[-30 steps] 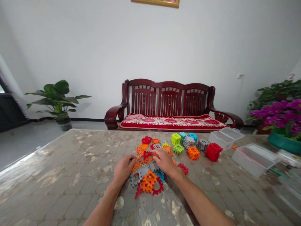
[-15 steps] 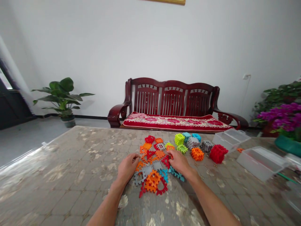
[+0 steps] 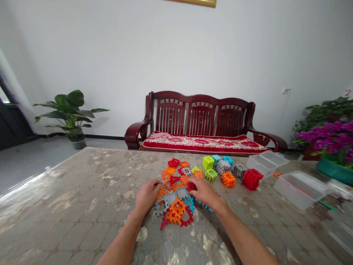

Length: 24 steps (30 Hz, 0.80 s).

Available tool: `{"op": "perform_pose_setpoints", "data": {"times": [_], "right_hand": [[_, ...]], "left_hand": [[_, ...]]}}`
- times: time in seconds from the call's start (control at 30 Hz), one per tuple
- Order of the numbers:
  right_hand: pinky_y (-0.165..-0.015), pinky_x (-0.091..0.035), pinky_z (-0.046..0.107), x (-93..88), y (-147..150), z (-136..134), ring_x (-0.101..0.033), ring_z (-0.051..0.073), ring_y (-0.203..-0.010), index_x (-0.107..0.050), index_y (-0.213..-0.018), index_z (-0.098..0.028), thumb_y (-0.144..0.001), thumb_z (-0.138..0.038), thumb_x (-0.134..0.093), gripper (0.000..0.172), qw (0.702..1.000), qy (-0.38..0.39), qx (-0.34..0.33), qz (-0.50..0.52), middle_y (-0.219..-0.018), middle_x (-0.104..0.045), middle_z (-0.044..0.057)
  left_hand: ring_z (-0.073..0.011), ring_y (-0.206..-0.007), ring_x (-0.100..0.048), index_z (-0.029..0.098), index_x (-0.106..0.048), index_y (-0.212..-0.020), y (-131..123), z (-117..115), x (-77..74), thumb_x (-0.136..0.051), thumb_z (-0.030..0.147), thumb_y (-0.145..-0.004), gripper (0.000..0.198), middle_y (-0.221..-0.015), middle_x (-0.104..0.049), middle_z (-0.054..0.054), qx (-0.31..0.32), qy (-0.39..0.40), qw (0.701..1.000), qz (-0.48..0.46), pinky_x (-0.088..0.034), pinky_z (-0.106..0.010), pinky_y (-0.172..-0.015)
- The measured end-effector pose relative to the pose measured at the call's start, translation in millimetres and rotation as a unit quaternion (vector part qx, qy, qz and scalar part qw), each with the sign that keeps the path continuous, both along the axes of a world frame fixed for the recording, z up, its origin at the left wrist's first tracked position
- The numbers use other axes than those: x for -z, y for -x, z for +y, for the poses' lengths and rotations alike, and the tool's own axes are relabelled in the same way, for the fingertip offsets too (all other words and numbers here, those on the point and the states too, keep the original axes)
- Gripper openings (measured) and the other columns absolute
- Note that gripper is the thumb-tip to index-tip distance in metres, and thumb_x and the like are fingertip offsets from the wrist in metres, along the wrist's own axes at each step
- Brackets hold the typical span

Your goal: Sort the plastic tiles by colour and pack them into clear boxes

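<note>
My left hand [image 3: 148, 193] rests at the left edge of a flat pile of toothed interlocking pieces, beside an orange piece [image 3: 161, 193]. Its fingers are loosely curled, with a gap between thumb and index finger. Over the pile's right side is my right hand [image 3: 203, 189], bent with thumb and fingers apart above a red piece [image 3: 190, 186], which it partly covers; I cannot tell whether it touches it. Grey pieces [image 3: 170, 198], an orange square piece [image 3: 177, 208], a red ring-like piece [image 3: 187, 217] and blue pieces [image 3: 189, 203] lie between and below the hands.
Right of the pile stand stacks of pieces: lime [image 3: 208, 162], grey [image 3: 223, 167], orange [image 3: 228, 180] and red [image 3: 252, 179]. Clear plastic boxes [image 3: 300, 189] sit farther right, near a flower pot [image 3: 335, 171]. A wooden bench [image 3: 201, 114] is beyond the table.
My right hand has moved left and slightly inward, over the red piece. My left hand stays by the pile's left edge. The whole view has shifted slightly.
</note>
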State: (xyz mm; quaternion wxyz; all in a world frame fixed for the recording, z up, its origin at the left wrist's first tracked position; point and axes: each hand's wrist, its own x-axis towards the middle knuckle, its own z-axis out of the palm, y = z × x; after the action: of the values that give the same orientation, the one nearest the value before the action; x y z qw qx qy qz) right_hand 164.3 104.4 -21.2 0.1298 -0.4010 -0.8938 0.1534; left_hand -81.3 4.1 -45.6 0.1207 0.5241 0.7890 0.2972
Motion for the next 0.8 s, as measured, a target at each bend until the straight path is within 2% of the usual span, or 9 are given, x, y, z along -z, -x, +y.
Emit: {"op": "perform_pose_setpoints", "data": {"times": [0.13, 0.23, 0.33, 0.4, 0.43, 0.5, 0.6, 0.73, 0.8], "right_hand": [[-0.105, -0.041, 0.037, -0.7, -1, -6, -0.060, 0.024, -0.118, -0.069, -0.121, -0.020, -0.078, -0.014, -0.059, 0.045, 0.997, 0.017, 0.019, 0.067, -0.123, -0.070, 0.009], [-0.108, -0.040, 0.037, -5.9, 2, -25, -0.058, 0.024, -0.122, -0.066, -0.127, -0.021, -0.077, -0.023, -0.066, 0.050, 0.993, 0.042, -0.054, 0.096, -0.130, -0.067, 0.008], [-0.113, -0.034, 0.039, -9.8, 11, -46, -0.048, 0.026, -0.132, -0.055, -0.140, -0.023, -0.070, -0.035, -0.077, 0.074, 0.985, 0.051, -0.150, 0.069, -0.144, -0.056, 0.008], [-0.115, -0.032, 0.043, -10.0, 16, -57, -0.044, 0.029, -0.135, -0.051, -0.144, -0.025, -0.066, -0.043, -0.080, 0.085, 0.982, 0.046, -0.178, 0.041, -0.149, -0.051, 0.008], [-0.114, -0.032, 0.044, -9.3, 18, -60, -0.045, 0.030, -0.134, -0.052, -0.143, -0.026, -0.066, -0.045, -0.080, 0.084, 0.983, 0.043, -0.178, 0.033, -0.148, -0.052, 0.008], [-0.111, -0.035, 0.043, -7.0, 22, -62, -0.051, 0.029, -0.128, -0.057, -0.138, -0.027, -0.070, -0.042, -0.077, 0.073, 0.986, 0.033, -0.159, 0.030, -0.141, -0.058, 0.007], [-0.105, -0.042, 0.037, -2.4, 24, -58, -0.059, 0.024, -0.118, -0.061, -0.132, -0.026, -0.076, -0.026, -0.068, 0.057, 0.993, 0.024, -0.102, 0.058, -0.130, -0.066, 0.006], [-0.103, -0.044, 0.033, 0.8, 23, -45, -0.063, 0.021, -0.113, -0.065, -0.127, -0.025, -0.077, -0.012, -0.057, 0.052, 0.993, 0.036, -0.010, 0.115, -0.127, -0.068, 0.005], [-0.105, -0.042, 0.034, -1.0, 21, -41, -0.062, 0.020, -0.113, -0.067, -0.124, -0.026, -0.079, -0.010, -0.054, 0.049, 0.990, 0.023, 0.015, 0.136, -0.125, -0.068, 0.005]], "left_hand": [[-0.0183, -0.090, -0.069, 0.026, -0.072, -0.094, 0, 0, 0.7, -0.050, 0.029, -0.091, 0.023, -0.098, -0.076, 0.000, -0.002, 0.002, 1.000, 0.002, -0.042, -0.023, -0.072], [-0.0183, -0.090, -0.069, 0.026, -0.073, -0.094, 1, 1, 2.3, -0.050, 0.029, -0.091, 0.023, -0.100, -0.076, -0.001, -0.001, 0.003, 1.000, 0.002, -0.043, -0.024, -0.072], [-0.0177, -0.091, -0.069, 0.026, -0.073, -0.096, 2, 2, 4.0, -0.049, 0.028, -0.091, 0.024, -0.100, -0.077, 0.000, 0.002, 0.001, 1.000, 0.003, -0.043, -0.023, -0.074], [-0.0173, -0.091, -0.069, 0.026, -0.073, -0.097, 2, 2, 4.5, -0.049, 0.027, -0.091, 0.024, -0.101, -0.077, 0.000, 0.005, -0.001, 1.000, 0.003, -0.044, -0.023, -0.075], [-0.0172, -0.091, -0.069, 0.026, -0.072, -0.098, 2, 2, 4.6, -0.049, 0.027, -0.092, 0.024, -0.102, -0.077, 0.000, 0.006, -0.002, 1.000, 0.004, -0.044, -0.023, -0.075], [-0.0170, -0.091, -0.069, 0.026, -0.072, -0.098, 2, 1, 4.7, -0.049, 0.028, -0.092, 0.024, -0.101, -0.077, 0.000, 0.009, -0.004, 1.000, 0.005, -0.044, -0.022, -0.074], [-0.0170, -0.091, -0.069, 0.027, -0.072, -0.097, 2, 1, 4.7, -0.049, 0.028, -0.092, 0.024, -0.099, -0.077, 0.001, 0.011, -0.004, 1.000, 0.006, -0.044, -0.022, -0.072], [-0.0174, -0.090, -0.069, 0.026, -0.072, -0.095, 2, 1, 3.5, -0.049, 0.029, -0.091, 0.024, -0.099, -0.077, 0.000, 0.006, -0.002, 1.000, 0.005, -0.043, -0.022, -0.071], [-0.0170, -0.090, -0.069, 0.026, -0.072, -0.096, 1, 1, 2.4, -0.049, 0.029, -0.092, 0.024, -0.099, -0.077, 0.000, 0.007, -0.002, 1.000, 0.005, -0.043, -0.022, -0.071]]}}
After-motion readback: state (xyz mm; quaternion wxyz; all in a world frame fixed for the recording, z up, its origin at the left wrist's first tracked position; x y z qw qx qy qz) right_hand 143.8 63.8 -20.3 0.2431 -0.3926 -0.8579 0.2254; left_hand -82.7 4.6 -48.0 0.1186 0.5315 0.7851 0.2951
